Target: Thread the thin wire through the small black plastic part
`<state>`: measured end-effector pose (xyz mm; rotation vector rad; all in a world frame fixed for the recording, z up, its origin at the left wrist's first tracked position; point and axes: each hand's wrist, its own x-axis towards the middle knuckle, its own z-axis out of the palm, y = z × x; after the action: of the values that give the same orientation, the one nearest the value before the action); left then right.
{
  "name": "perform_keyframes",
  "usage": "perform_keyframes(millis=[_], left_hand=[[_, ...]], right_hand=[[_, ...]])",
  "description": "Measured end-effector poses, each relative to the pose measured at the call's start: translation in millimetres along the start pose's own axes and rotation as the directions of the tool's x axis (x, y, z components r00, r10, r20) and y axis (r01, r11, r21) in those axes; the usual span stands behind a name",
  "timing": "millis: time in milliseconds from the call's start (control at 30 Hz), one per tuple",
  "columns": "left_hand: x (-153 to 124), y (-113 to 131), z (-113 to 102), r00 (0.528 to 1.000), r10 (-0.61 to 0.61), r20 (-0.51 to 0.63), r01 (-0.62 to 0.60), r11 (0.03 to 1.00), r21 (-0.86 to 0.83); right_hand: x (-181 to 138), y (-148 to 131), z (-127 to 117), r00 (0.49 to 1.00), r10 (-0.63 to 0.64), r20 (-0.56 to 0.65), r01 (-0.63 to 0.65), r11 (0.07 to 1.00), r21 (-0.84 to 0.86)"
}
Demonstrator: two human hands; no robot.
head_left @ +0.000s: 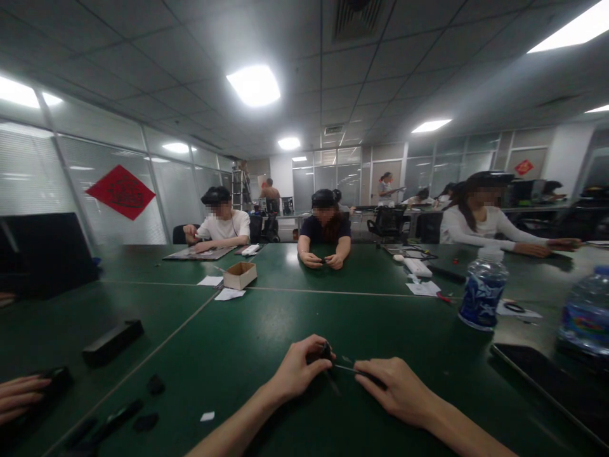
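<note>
My left hand (302, 368) is closed, thumb and fingers pinching a small black part (326, 350) just above the green table (280, 324). Most of that part is hidden behind the fingers. Wrapped round the dark handle of a screwdriver is my right hand (397, 386). The thin metal shaft of the screwdriver (345, 367) points left towards the black part. Whether its tip touches the part, I cannot tell. Small black pieces (155, 384) and a white scrap (207, 416) lie left of my left forearm.
A dark phone-like slab (547, 387) lies at the right, near two bottles, one blue-labelled (484, 292). A small cardboard box (240, 275) stands farther back. At far left, another person's hand (21, 397) rests by a black block. Several people sit across the table.
</note>
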<state>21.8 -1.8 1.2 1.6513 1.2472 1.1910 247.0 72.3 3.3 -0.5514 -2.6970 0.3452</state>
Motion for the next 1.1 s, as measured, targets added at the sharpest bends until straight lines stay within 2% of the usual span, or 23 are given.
perform_keyframes(millis=[533, 900, 1100], left_hand=[[0.5, -3.0, -1.1, 1.0, 0.011, 0.002, -0.011, 1.0, 0.0], [-0.1, -3.8, -0.3, 1.0, 0.013, -0.005, -0.013, 1.0, 0.017], [0.8, -5.9, -0.2, 1.0, -0.002, -0.007, 0.002, 1.0, -0.012]], right_hand=[[0.5, 0.4, -0.4, 1.0, 0.011, -0.003, -0.011, 1.0, 0.009], [1.0, -1.0, -4.3, 0.999, -0.029, 0.017, 0.029, 0.999, 0.035], [1.2, -2.3, -3.4, 1.0, -0.002, 0.005, 0.002, 1.0, 0.015]])
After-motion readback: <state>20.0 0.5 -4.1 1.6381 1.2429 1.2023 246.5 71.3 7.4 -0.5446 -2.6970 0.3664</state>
